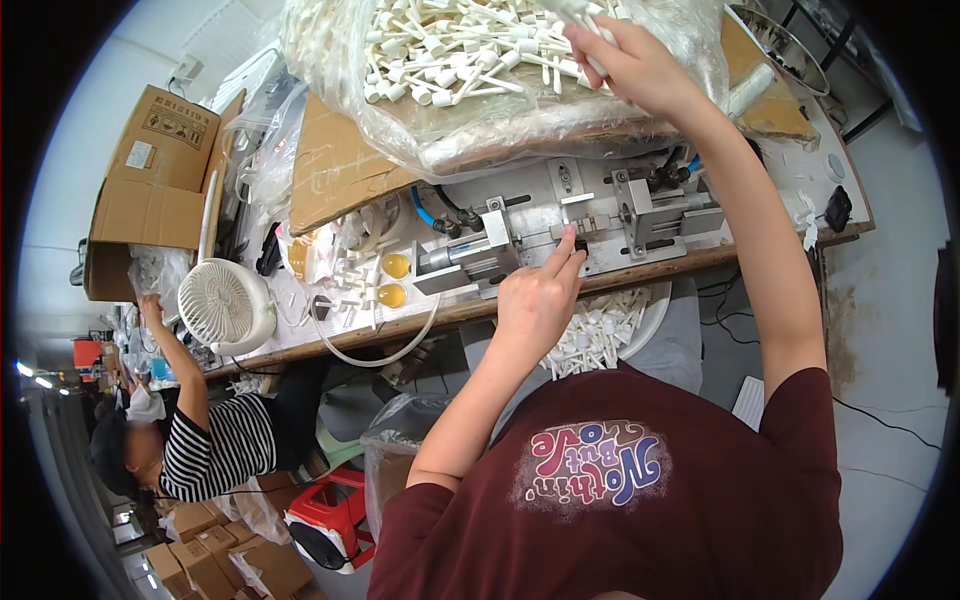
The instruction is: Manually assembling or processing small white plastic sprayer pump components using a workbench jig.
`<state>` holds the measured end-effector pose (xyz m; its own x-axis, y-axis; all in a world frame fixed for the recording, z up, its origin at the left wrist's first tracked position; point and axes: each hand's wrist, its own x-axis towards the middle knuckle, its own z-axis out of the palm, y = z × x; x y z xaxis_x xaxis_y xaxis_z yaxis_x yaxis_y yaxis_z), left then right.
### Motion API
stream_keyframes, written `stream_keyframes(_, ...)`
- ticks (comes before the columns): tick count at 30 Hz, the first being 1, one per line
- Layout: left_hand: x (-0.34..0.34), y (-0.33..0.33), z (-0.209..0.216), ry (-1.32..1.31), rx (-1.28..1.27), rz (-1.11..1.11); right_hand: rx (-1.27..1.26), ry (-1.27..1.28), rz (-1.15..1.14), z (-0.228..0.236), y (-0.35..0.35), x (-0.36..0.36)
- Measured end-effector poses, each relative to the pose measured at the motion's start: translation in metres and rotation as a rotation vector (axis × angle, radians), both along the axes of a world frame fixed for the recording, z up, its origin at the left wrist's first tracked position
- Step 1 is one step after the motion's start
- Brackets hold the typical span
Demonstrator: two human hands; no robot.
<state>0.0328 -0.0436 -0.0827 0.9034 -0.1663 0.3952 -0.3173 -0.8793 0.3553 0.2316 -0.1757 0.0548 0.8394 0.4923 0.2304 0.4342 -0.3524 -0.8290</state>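
My left hand reaches to the middle of a metal clamping fixture on the bench. Its index and middle fingers stretch out, and the index fingertip touches or nearly touches a small white part in the fixture's centre. I cannot see anything held in that hand. My right hand is raised over the far side, at the edge of a heap of white plastic stick-shaped parts with capped ends. Its fingers are closed on white stick-shaped parts, partly blurred. The heap lies in a clear plastic bag.
A white basin of similar parts sits below the bench edge. Left stand a white fan, two yellow-topped round items and a cardboard box. A co-worker in a striped shirt reaches toward the bench.
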Motion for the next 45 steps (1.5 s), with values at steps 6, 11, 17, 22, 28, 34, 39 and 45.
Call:
stream_keyframes(6,-0.004,0.009,0.043,0.145,-1.021,0.074,-0.232,0.097,0.312,-0.029,-0.039,-0.070)
stream_keyframes(11,-0.004,0.020,0.059,0.455,-1.439,-0.003,-0.416,-0.182,0.348,-0.054,-0.049,-0.112)
stream_keyframes(17,-0.018,0.026,0.054,0.235,-1.553,0.012,-0.249,0.039,0.208,-0.068,-0.069,-0.108)
stream_keyframes(22,-0.019,0.012,0.027,-0.213,-0.500,0.097,0.023,0.341,0.104,-0.085,-0.069,-0.121)
stream_keyframes(28,-0.023,-0.012,-0.013,-0.072,-0.328,0.067,0.127,0.432,0.069,-0.091,-0.067,-0.134)
stream_keyframes(34,-0.006,-0.009,-0.015,-0.121,-0.027,0.070,0.155,0.447,0.044,-0.095,-0.072,-0.143)
stream_keyframes(39,0.000,-0.007,-0.005,-0.097,0.013,0.077,0.200,0.514,0.042,-0.101,-0.072,-0.148)
stream_keyframes(45,-0.002,-0.008,-0.004,-0.090,-0.017,0.088,0.237,0.454,-0.152,-0.112,-0.066,-0.155)
